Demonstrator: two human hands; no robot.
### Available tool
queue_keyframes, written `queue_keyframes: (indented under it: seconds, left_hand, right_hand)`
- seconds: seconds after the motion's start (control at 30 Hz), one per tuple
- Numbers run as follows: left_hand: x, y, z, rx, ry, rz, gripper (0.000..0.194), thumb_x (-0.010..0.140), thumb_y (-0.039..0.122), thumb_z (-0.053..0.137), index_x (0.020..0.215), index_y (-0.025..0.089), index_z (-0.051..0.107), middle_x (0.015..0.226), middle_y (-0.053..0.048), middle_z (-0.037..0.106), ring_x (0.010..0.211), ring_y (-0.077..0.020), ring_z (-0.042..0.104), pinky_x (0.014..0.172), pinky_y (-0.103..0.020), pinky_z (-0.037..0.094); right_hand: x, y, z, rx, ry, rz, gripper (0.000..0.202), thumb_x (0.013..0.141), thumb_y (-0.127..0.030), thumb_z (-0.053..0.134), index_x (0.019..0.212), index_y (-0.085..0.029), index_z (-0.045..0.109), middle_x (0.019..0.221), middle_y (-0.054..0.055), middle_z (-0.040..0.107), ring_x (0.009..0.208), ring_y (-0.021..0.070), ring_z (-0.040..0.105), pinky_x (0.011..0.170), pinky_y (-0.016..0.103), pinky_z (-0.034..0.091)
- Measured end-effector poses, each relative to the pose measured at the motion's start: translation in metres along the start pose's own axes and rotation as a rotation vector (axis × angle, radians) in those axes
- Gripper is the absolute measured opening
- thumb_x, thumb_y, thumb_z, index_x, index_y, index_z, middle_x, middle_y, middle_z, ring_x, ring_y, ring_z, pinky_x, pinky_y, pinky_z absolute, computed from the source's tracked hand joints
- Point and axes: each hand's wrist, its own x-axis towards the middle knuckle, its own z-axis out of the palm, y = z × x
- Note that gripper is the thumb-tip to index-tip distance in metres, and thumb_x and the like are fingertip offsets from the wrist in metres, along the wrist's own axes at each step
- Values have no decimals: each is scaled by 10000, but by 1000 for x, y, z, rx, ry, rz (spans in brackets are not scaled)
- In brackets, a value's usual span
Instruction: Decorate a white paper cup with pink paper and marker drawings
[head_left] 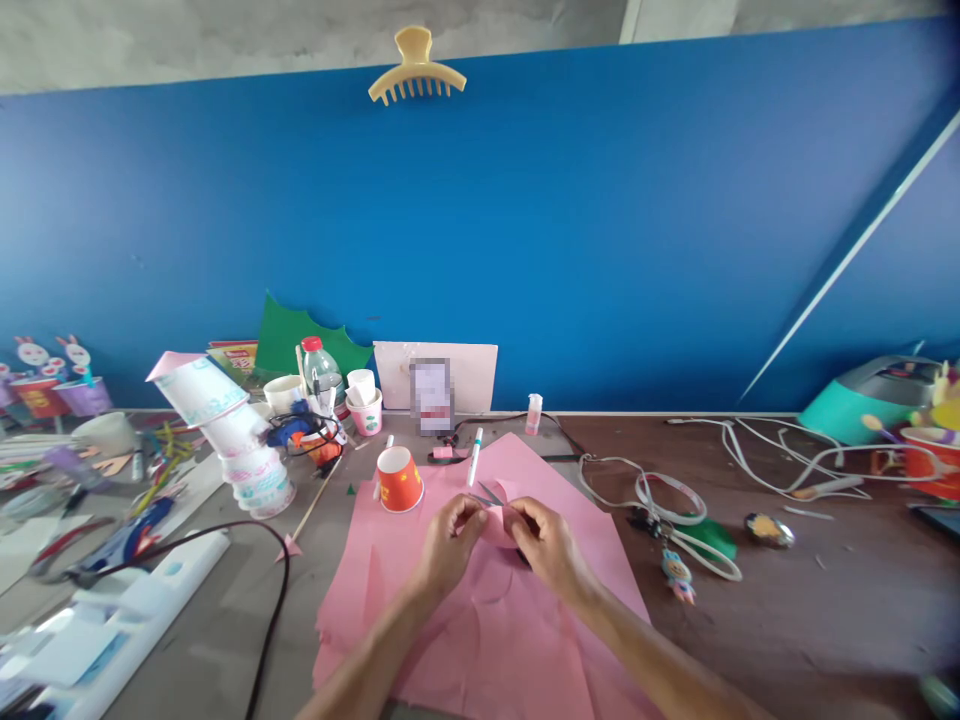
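Here, left grip (452, 543) and right grip (546, 545) pinching pink paper piece (496, 530), orange cup (400, 482) nearby

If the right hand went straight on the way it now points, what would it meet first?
Probably the left hand, facing the right hand across the small pink paper piece at their fingertips; the exact depth is unclear.

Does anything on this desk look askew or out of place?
Yes. The tower of mostly white cups on the left leans clearly leftward, its cups out of line, whereas the red cup stands upright. The pink sheets are also stacked unevenly, their edges not lining up.
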Motion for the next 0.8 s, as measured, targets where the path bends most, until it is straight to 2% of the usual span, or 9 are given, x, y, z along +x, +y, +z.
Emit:
queue_keyframes:
  seconds: [0.1,0.27,0.33,0.43,0.6,0.7,0.8]
  left_hand:
    - [1,-2,1,-50,0,-51,197,763,345,622,693,174,554,649,14,567,627,-140,512,607,-257,396]
    - [3,-2,2,-156,-30,-133,324,698,372,703,932,164,618,572,62,504,569,-123,469,575,-244,359]
    - [3,-1,2,-133,-73,-132,296,707,388,688,894,160,654,615,30,553,611,-136,491,605,-257,374]
    - [4,0,2,-100,-109,-138,240,718,400,666,735,162,644,685,-10,606,668,-152,513,640,-269,391]
    - [3,-3,1,-71,-116,-166,231,708,372,660,648,176,555,568,48,466,559,-108,394,546,-233,317]
    - [3,-5,1,-58,-134,-176,248,712,384,651,641,180,528,557,58,428,538,-99,360,519,-227,286]
    - [2,-5,1,-43,-140,-174,264,714,388,647,622,185,506,561,55,419,546,-101,352,516,-226,274]
  right_hand:
    - [-1,3,0,-7,-32,-15,156,810,-292,564,691,-211,624,601,-13,550,571,154,456,554,264,349]
    - [-1,3,0,-2,-70,-32,207,807,-282,560,616,-210,598,550,-32,472,532,133,380,528,260,299]
    - [-1,2,0,9,-76,-26,235,806,-293,561,586,-210,580,534,-37,439,525,130,356,522,261,284]
    - [-1,-1,0,40,-91,3,250,801,-339,569,591,-204,583,539,-32,445,535,132,373,526,260,292]
    - [1,-6,-4,106,-128,78,286,787,-430,566,622,-198,593,542,-36,431,526,128,370,504,254,291]
    - [2,-7,-5,110,-145,98,289,774,-417,575,587,-197,584,528,-38,418,518,124,362,493,252,280]
    - [3,-5,-4,91,-105,93,303,738,-383,619,509,-204,530,501,-42,402,517,123,355,498,256,276]
